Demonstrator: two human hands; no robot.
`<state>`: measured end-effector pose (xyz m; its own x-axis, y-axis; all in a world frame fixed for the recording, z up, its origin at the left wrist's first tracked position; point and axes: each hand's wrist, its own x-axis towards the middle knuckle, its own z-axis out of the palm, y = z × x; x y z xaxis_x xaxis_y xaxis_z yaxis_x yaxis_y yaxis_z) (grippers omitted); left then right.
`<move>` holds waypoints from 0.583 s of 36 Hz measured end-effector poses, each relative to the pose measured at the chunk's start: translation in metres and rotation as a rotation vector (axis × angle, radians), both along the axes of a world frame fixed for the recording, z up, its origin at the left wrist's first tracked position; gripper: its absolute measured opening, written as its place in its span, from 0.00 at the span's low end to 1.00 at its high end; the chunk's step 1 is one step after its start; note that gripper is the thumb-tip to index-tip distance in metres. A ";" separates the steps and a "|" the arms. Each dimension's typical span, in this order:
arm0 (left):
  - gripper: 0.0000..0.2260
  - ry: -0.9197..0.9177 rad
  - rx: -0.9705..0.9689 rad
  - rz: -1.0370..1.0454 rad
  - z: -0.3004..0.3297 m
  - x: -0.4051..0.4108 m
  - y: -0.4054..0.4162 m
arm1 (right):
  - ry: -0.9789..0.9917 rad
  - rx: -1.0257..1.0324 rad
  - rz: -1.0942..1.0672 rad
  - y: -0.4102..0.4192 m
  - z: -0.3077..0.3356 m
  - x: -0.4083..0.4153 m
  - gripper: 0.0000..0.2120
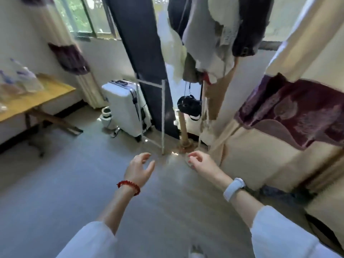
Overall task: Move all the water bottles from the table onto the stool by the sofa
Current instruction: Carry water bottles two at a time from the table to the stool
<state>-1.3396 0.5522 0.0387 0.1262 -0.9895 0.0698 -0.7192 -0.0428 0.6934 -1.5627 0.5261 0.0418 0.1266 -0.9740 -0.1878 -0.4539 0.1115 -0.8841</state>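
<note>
Grey floor (pixel 74 183) spreads under both hands. The left hand (pixel 138 169) and right hand (pixel 202 162) hang empty, fingers loosely curled. Far left of the left hand, blurred water bottles (pixel 22 79) stand on the yellow tabletop (pixel 42 97). A white suitcase (pixel 124 107) stands beyond, under the window (pixel 83 15).

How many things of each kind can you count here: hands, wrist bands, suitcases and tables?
Hands: 2, the left hand and the right hand, both empty
Wrist bands: 2, a red bracelet and a white band
Suitcases: 1, the white suitcase
Tables: 1, the wooden table
Total: 6
</note>
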 end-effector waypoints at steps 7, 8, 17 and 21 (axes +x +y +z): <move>0.13 0.035 0.009 0.248 -0.019 0.133 -0.080 | 0.060 -0.004 0.251 -0.126 -0.008 0.152 0.10; 0.13 0.029 -0.001 0.274 -0.016 0.152 -0.098 | 0.059 -0.012 0.275 -0.147 -0.007 0.173 0.11; 0.12 0.020 -0.066 0.464 0.039 0.309 -0.259 | 0.067 -0.049 0.481 -0.335 0.019 0.360 0.11; 0.10 0.053 -0.087 0.591 0.036 0.381 -0.284 | 0.043 -0.003 0.595 -0.378 0.014 0.450 0.05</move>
<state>-0.9587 0.2679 0.0749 0.6588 -0.7417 0.1261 -0.5553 -0.3663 0.7466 -1.1123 0.1479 0.0561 0.6427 -0.7389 -0.2023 -0.4733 -0.1753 -0.8633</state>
